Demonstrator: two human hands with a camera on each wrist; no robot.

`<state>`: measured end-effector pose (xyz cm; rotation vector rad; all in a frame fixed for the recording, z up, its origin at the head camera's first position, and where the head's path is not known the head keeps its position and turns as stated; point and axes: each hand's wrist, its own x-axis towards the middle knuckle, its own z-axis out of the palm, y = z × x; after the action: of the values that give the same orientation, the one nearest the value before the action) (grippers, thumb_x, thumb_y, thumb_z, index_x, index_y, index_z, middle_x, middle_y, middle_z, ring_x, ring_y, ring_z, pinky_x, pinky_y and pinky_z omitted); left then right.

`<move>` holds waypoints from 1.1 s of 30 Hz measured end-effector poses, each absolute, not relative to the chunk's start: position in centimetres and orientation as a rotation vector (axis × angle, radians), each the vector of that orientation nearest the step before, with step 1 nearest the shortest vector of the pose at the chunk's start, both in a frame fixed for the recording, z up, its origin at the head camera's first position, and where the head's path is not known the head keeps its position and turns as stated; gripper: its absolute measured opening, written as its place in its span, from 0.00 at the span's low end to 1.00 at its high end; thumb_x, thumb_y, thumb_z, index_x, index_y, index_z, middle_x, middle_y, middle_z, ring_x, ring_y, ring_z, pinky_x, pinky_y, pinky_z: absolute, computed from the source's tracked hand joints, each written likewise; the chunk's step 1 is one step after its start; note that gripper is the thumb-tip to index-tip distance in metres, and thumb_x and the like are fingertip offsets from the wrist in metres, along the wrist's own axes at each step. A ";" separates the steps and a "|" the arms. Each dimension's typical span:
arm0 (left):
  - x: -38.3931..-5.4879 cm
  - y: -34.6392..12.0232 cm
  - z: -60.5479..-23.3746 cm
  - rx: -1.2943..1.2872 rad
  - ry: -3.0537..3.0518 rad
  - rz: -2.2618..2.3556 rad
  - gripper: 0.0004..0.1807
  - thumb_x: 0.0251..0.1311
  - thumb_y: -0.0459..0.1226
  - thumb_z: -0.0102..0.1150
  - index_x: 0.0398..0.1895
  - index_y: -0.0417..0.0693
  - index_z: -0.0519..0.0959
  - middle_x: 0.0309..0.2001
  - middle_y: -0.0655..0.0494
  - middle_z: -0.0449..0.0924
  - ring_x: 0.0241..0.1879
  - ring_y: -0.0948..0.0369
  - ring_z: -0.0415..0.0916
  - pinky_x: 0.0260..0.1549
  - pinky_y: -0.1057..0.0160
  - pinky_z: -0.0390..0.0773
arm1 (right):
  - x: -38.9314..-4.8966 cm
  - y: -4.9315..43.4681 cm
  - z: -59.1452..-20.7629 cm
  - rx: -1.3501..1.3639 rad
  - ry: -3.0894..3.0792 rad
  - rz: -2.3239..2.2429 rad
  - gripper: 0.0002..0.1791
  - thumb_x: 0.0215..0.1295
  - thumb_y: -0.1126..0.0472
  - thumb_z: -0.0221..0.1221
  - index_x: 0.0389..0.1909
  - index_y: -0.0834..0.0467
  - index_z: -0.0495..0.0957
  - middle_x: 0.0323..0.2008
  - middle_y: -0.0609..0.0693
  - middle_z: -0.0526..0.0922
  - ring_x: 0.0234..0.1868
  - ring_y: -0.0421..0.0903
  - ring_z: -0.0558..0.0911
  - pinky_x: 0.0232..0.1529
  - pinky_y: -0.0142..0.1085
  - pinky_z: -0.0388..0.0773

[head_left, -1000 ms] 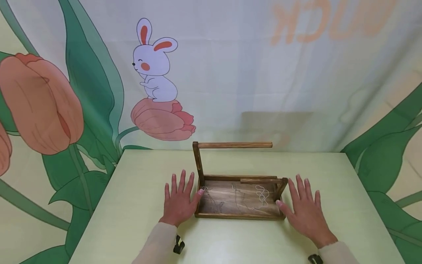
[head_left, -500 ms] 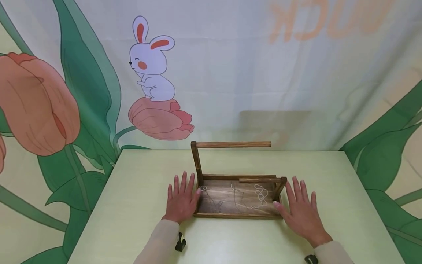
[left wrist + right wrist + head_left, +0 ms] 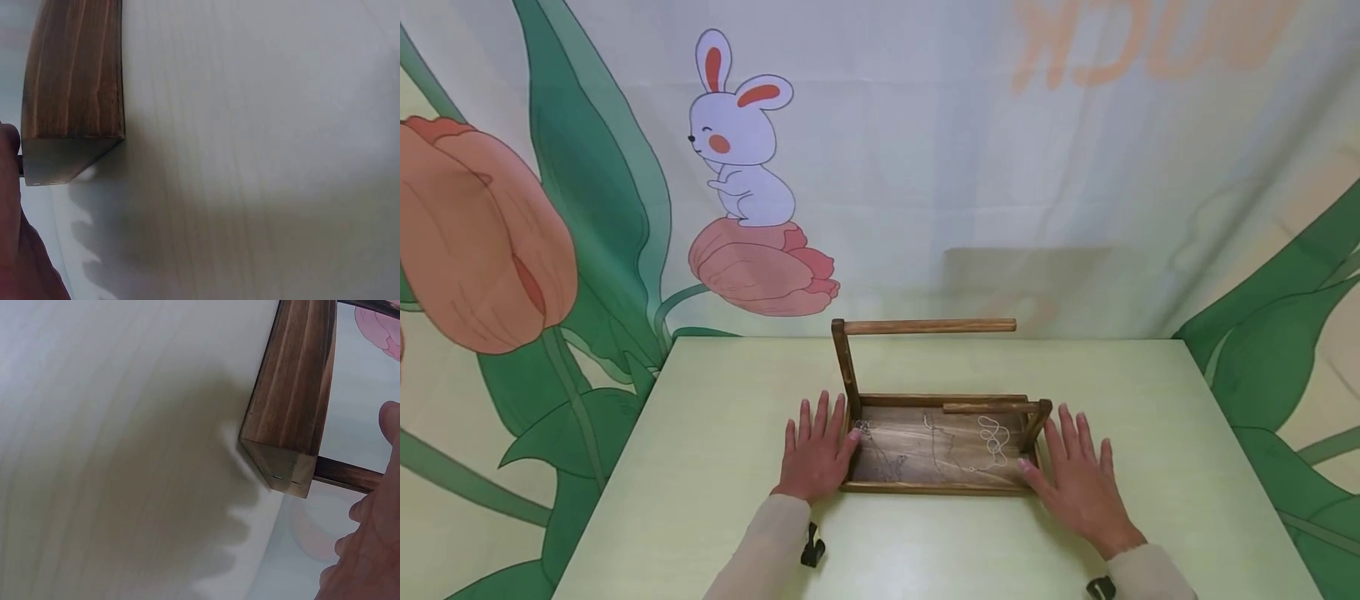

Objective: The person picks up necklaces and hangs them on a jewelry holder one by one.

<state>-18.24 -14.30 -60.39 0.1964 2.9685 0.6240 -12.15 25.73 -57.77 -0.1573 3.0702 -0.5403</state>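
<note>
In the head view a dark wooden jewelry tray (image 3: 940, 489) lies on the table between both hands. From its left end rises a tall post with a long top bar (image 3: 928, 326). A short post at the right end carries a shorter bar (image 3: 985, 408). Inside lie a silvery coiled necklace (image 3: 994, 442) and finer chains (image 3: 934, 437). My left hand (image 3: 814, 457), fingers straight and spread, is at the left end, thumb over the rim. At the right end my right hand (image 3: 1084, 487) is likewise spread, thumb by the rim. Firm contact cannot be told.
The pale table (image 3: 925, 550) reaches back to a printed curtain (image 3: 880, 167) with tulips and a rabbit. A black strap piece (image 3: 812, 547) shows at the left wrist, another (image 3: 1101, 587) at the right. Hand shadows fall on the tabletop in the wrist views.
Both hands have edged slightly inward toward the tray's ends, fingers still spread. The head view has shifted a little. The tray and the necklaces stay as they were on the table.
</note>
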 end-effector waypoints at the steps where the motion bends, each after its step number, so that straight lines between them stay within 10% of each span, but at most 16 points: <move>1: -18.2 -14.4 -60.5 0.196 2.968 0.631 0.40 0.80 0.60 0.34 0.87 0.58 0.43 0.87 0.47 0.37 0.85 0.38 0.32 0.80 0.31 0.35 | -12.1 25.7 -57.8 -0.160 3.072 -0.539 0.51 0.77 0.30 0.45 0.82 0.66 0.49 0.85 0.64 0.40 0.84 0.69 0.42 0.75 0.77 0.39; 33: -18.6 -14.0 -60.8 0.206 2.873 0.772 0.37 0.82 0.57 0.30 0.87 0.55 0.41 0.87 0.52 0.38 0.86 0.43 0.35 0.82 0.36 0.40 | -11.2 26.8 -58.7 -0.352 3.070 -0.634 0.45 0.79 0.38 0.51 0.82 0.64 0.53 0.84 0.65 0.49 0.83 0.68 0.50 0.77 0.70 0.53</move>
<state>-18.56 -14.01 -60.77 0.2064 2.8732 0.7717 -11.19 26.80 -58.71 -0.3517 3.0699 -0.6345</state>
